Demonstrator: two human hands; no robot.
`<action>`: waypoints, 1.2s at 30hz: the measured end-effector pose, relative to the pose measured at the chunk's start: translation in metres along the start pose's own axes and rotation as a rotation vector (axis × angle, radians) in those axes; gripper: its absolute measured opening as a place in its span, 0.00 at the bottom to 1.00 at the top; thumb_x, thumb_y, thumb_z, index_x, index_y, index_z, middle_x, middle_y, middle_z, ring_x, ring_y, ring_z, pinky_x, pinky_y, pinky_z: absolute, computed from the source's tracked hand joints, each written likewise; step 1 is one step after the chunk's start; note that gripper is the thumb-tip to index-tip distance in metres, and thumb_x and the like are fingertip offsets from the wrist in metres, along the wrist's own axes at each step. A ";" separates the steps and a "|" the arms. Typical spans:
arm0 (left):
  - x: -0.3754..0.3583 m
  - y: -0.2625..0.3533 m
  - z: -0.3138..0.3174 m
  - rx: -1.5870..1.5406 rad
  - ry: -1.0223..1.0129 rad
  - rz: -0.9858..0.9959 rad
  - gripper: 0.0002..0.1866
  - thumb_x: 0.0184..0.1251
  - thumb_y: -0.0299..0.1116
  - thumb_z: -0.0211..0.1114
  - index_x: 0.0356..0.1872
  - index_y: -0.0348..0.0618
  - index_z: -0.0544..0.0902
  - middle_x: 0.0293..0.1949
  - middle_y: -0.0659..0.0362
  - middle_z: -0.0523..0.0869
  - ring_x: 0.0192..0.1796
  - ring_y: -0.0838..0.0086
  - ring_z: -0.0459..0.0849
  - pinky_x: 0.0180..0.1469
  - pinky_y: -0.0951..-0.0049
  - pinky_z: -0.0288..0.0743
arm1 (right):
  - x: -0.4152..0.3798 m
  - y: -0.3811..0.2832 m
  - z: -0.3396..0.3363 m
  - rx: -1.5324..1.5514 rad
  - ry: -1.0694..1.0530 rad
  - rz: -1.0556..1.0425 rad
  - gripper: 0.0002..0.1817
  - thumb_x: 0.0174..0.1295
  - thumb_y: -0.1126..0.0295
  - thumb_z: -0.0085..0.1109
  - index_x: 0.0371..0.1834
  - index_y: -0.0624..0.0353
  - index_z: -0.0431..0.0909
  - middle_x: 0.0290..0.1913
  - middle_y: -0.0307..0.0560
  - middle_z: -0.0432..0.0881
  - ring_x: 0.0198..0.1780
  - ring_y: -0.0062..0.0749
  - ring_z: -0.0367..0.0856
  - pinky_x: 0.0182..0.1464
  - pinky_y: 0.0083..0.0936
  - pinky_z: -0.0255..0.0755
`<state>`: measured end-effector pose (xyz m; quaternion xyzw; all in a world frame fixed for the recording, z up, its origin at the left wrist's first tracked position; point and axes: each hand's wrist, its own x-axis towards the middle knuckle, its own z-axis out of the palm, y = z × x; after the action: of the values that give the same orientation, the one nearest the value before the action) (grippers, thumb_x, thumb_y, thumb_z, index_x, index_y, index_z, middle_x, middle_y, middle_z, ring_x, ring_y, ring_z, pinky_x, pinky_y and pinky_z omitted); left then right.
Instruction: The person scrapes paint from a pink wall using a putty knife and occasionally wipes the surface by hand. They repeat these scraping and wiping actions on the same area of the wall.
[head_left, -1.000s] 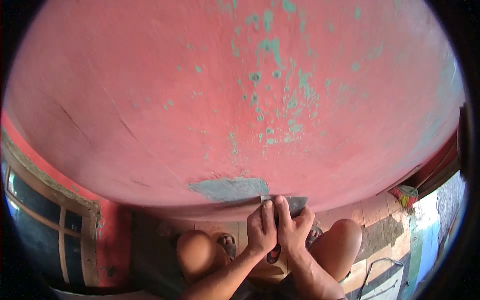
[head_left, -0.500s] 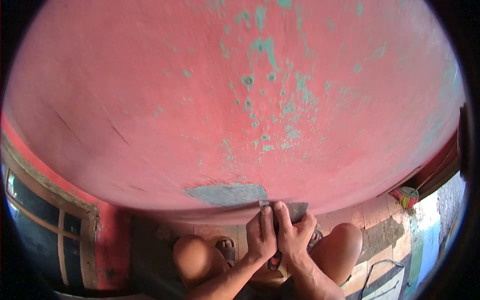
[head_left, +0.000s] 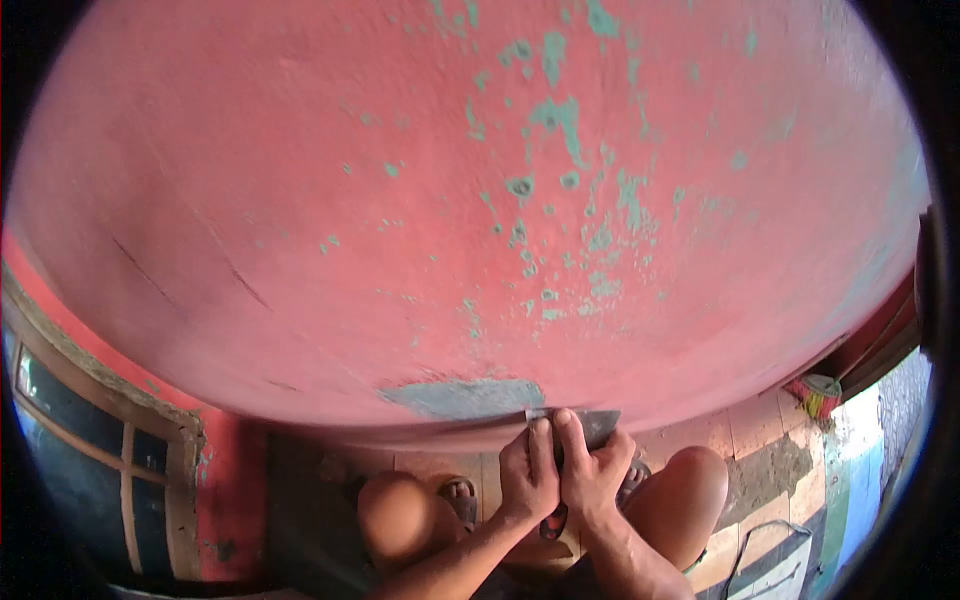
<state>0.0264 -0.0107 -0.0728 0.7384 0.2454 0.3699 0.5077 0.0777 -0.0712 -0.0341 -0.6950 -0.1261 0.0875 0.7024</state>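
My left hand (head_left: 530, 475) and my right hand (head_left: 592, 468) are side by side at the foot of a red wall (head_left: 300, 250). Both grip one scraper, its flat metal blade (head_left: 600, 428) showing above the fingers and its dark and red handle (head_left: 552, 524) hanging below. The blade's edge lies against the lower wall, just right of a bare grey patch (head_left: 465, 398). Green spots of older paint show higher on the wall.
A framed glass window (head_left: 75, 455) stands at the far left. A broom with coloured bristles (head_left: 822, 398) is at the right, near a dark wooden edge. My bent knees and sandalled feet are on the tiled floor (head_left: 735, 430).
The wall's marks and grey patch appear slightly lower and further right in the view. Both hands keep their grip on the scraper, which has shifted very little.
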 end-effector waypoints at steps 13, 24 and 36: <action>-0.001 0.013 -0.018 -0.162 -0.091 -0.022 0.17 0.81 0.35 0.50 0.32 0.33 0.77 0.24 0.50 0.78 0.27 0.70 0.77 0.30 0.66 0.69 | -0.027 0.010 -0.009 0.235 -0.162 0.137 0.15 0.71 0.65 0.61 0.49 0.68 0.78 0.41 0.43 0.85 0.40 0.22 0.80 0.44 0.23 0.75; 0.040 0.048 -0.055 0.607 0.272 0.637 0.36 0.66 0.48 0.66 0.64 0.29 0.67 0.64 0.34 0.66 0.66 0.37 0.65 0.72 0.38 0.52 | -0.005 -0.068 -0.097 0.356 0.224 0.350 0.21 0.74 0.52 0.52 0.47 0.62 0.75 0.29 0.48 0.83 0.17 0.28 0.75 0.22 0.24 0.68; 0.007 0.018 -0.045 1.267 -0.750 0.746 0.46 0.68 0.57 0.60 0.80 0.44 0.54 0.81 0.56 0.55 0.80 0.57 0.56 0.77 0.35 0.42 | 0.026 -0.060 -0.141 0.463 0.199 0.180 0.13 0.69 0.62 0.57 0.45 0.61 0.73 0.30 0.48 0.80 0.24 0.30 0.77 0.28 0.26 0.72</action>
<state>-0.0053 0.0139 -0.0447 0.9922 -0.0397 0.0346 -0.1131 0.1418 -0.1991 0.0272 -0.5294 0.0292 0.1071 0.8411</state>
